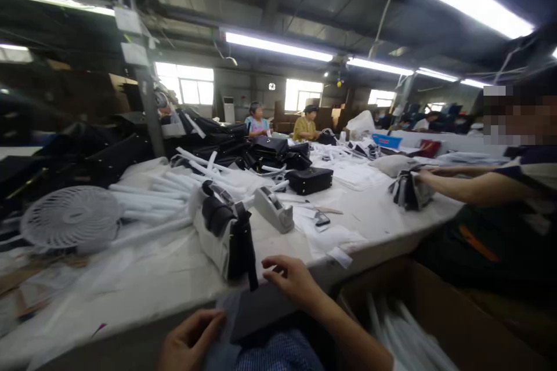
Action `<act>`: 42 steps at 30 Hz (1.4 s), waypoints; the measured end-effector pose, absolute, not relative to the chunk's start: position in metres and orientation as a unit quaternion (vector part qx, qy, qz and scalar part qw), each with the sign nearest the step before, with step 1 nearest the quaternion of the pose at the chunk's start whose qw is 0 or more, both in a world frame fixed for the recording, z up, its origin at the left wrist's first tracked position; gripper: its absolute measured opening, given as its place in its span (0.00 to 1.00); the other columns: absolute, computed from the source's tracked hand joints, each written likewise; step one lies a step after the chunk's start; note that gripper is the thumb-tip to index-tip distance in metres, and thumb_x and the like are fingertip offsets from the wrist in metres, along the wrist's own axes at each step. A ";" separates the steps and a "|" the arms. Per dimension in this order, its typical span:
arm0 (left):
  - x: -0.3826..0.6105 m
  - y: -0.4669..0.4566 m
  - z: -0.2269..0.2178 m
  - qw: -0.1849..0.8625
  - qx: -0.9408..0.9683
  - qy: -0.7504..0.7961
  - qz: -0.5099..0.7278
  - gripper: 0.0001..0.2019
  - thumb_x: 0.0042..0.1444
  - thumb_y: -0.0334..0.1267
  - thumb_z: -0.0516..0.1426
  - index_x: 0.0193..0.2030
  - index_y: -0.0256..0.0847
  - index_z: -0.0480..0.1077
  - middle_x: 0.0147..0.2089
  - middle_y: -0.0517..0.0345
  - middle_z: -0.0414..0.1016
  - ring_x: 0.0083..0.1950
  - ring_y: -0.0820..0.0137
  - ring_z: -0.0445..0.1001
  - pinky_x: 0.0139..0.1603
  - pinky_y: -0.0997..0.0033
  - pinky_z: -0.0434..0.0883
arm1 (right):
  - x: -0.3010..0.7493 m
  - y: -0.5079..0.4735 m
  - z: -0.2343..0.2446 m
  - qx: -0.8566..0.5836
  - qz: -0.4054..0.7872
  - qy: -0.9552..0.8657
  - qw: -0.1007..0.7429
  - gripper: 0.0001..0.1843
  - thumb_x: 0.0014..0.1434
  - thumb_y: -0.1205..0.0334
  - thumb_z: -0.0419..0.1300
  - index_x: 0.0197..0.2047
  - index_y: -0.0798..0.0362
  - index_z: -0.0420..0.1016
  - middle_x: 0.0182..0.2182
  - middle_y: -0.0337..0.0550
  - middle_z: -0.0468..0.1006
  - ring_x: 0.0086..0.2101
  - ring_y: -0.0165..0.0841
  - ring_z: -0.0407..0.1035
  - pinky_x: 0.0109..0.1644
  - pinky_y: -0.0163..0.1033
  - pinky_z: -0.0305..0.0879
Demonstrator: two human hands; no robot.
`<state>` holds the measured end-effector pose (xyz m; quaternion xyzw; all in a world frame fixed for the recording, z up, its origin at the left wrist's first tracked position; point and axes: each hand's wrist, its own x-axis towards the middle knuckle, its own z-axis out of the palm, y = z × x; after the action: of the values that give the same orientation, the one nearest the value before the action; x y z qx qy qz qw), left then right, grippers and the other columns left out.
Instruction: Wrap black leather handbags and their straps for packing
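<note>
At the lower edge of the head view, my left hand (191, 339) pinches a thin translucent plastic sheet (228, 316), perhaps a bag. My right hand (293, 281) is at the table edge, fingers curved and apart, with nothing visible in it. Just beyond it stands a white and black handbag (217, 237), its dark strap hanging down near my right fingertips. Whether they touch the strap I cannot tell. Below the table edge, between my hands, is a dark flat surface (261, 313). A grey tape dispenser (274, 208) sits behind the handbag.
White rolled tubes (156, 197) and a white fan (72, 217) lie left. Black bags (270, 151) pile up behind, with one black case (310, 179) nearer. At right a co-worker's hands hold another bag (409, 188). A cardboard box (404, 295) with white rolls stands below.
</note>
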<state>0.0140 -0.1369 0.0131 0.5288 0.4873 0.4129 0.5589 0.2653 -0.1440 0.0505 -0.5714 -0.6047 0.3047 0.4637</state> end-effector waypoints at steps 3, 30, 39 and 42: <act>0.017 -0.133 0.006 0.563 0.523 0.486 0.416 0.25 0.39 0.62 0.67 0.29 0.39 0.80 0.24 0.59 0.77 0.27 0.68 0.73 0.27 0.76 0.67 | 0.251 -0.127 0.043 -0.565 0.325 -0.614 0.446 0.14 0.54 0.59 0.65 0.44 0.53 0.82 0.39 0.45 0.82 0.34 0.36 0.74 0.38 0.37 0.68; -0.009 -0.135 -0.002 0.509 0.635 0.477 0.330 0.14 0.54 0.50 0.62 0.34 0.43 0.82 0.36 0.53 0.84 0.40 0.59 0.80 0.42 0.71 0.74 | 0.211 -0.119 0.052 -0.452 0.548 -0.519 0.476 0.19 0.55 0.48 0.69 0.37 0.58 0.81 0.23 0.41 0.79 0.26 0.32 0.73 0.34 0.35 0.69; -0.008 -0.132 -0.007 0.559 0.599 0.472 0.326 0.15 0.52 0.51 0.63 0.36 0.42 0.82 0.38 0.51 0.84 0.41 0.56 0.80 0.42 0.68 0.75 | 0.216 -0.117 0.050 -0.446 0.533 -0.543 0.471 0.15 0.56 0.51 0.68 0.34 0.56 0.81 0.23 0.40 0.79 0.26 0.32 0.73 0.33 0.34 0.67; -0.004 -0.129 -0.005 0.578 0.581 0.470 0.329 0.16 0.52 0.52 0.64 0.39 0.42 0.83 0.39 0.51 0.84 0.42 0.56 0.80 0.42 0.68 0.75 | 0.215 -0.118 0.050 -0.448 0.535 -0.553 0.456 0.15 0.57 0.50 0.67 0.33 0.56 0.81 0.23 0.40 0.78 0.25 0.31 0.71 0.32 0.34 0.66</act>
<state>-0.0039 -0.1294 -0.0052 0.5809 0.4699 0.3288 0.5776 0.2151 -0.1184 0.0501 -0.4475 -0.5526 0.5353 0.4559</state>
